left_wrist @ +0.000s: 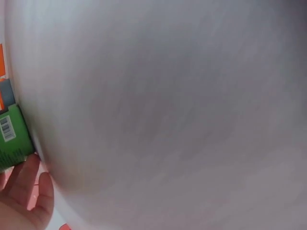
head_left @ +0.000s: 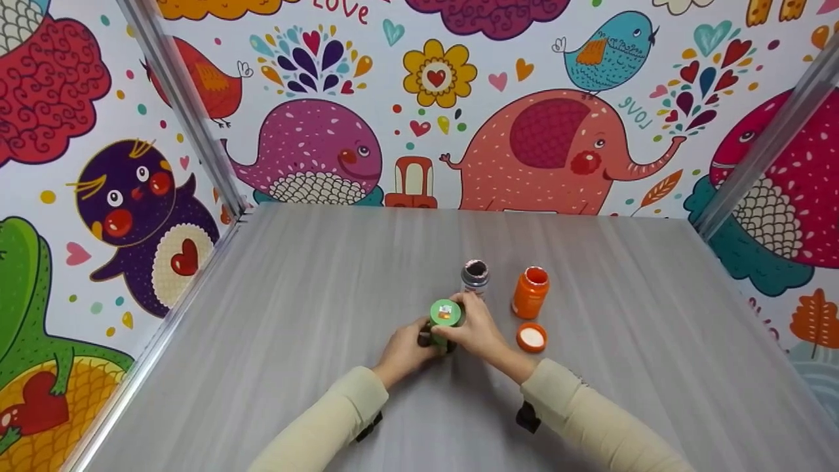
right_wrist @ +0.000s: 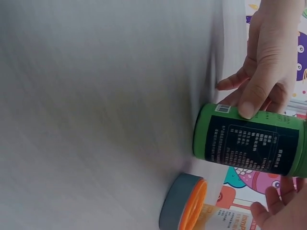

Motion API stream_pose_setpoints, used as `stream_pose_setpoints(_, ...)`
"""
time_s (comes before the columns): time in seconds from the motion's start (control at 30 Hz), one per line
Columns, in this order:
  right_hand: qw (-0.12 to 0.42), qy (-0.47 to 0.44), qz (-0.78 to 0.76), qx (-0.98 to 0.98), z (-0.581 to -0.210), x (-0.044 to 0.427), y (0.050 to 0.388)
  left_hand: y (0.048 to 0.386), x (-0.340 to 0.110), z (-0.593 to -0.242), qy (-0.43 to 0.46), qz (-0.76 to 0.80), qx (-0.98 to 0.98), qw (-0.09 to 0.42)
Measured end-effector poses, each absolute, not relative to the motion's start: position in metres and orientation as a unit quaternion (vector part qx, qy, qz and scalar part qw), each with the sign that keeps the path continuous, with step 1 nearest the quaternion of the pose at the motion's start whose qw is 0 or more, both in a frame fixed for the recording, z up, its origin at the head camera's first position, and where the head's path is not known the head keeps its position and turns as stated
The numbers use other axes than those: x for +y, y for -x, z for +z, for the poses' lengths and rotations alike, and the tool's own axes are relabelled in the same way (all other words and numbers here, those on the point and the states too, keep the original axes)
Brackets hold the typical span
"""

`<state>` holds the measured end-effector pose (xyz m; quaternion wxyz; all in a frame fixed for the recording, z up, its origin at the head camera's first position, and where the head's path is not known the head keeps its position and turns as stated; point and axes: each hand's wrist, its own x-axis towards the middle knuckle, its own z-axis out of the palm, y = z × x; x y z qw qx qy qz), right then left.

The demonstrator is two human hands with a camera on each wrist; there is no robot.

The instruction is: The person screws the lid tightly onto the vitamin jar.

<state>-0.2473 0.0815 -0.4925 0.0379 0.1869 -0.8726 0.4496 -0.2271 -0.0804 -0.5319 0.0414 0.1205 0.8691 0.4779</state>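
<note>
A green bottle (head_left: 446, 337) with a green lid (head_left: 446, 313) stands upright between the two hands. My left hand (head_left: 408, 351) grips its body low down from the left; in the right wrist view the left thumb (right_wrist: 253, 98) presses on the bottle's side. My right hand (head_left: 482, 331) holds the lid, thumb in front and fingers at the back right. Just behind the hands stands an uncapped grey bottle (head_left: 474, 275), its lower part hidden. To its right is an uncapped orange bottle (head_left: 529, 295). In the left wrist view only the green bottle's lower end (left_wrist: 15, 136) shows, beside left fingers.
An orange cap (head_left: 531, 337) lies with its white inside up, close to the right forearm. The grey table (head_left: 314, 282) is bounded at the back and left by walls with cartoon prints. A metal rail (head_left: 157, 354) runs along the left edge.
</note>
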Motion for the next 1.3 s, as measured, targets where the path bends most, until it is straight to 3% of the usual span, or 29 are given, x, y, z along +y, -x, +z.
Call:
stream_pose_setpoints(0.37,0.019,-0.237,0.423,-0.875,-0.496,0.106,0.249,0.229,-0.074,-0.536,-0.102,0.438,0.893,-0.008)
stream_pose_setpoints(0.77,-0.024,-0.179,0.374,-0.909,-0.511,0.127,0.249,0.242,-0.070,-0.533,-0.066,0.444,0.893,-0.026)
stream_pose_setpoints(1.3,-0.019,-0.168,0.349,-0.922,-0.525,0.129,0.253,0.269,-0.080,-0.531,0.027,0.473,0.880,-0.041)
